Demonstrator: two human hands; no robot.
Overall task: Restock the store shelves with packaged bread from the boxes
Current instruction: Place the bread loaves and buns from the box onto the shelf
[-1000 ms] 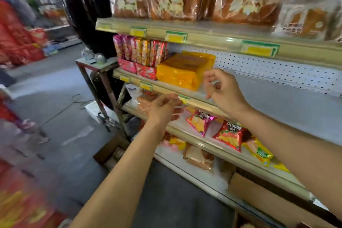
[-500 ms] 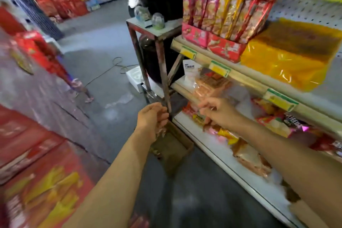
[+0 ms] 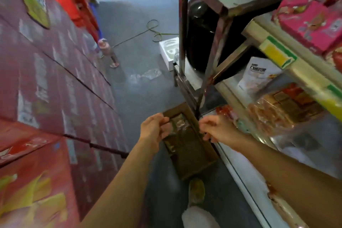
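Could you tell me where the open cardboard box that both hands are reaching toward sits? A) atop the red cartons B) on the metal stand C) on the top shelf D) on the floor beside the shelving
D: the cardboard box lies on the grey floor at the foot of the shelving, below the left hand and right hand.

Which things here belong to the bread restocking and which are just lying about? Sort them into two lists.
Belongs to the job:
- cardboard box on the floor, with wrapped packs inside
- left hand and right hand, both over the box
- shelf on the right
- packaged bread on it

Just lying about:
- green cable
- crumpled plastic
- white box
- pink bottle
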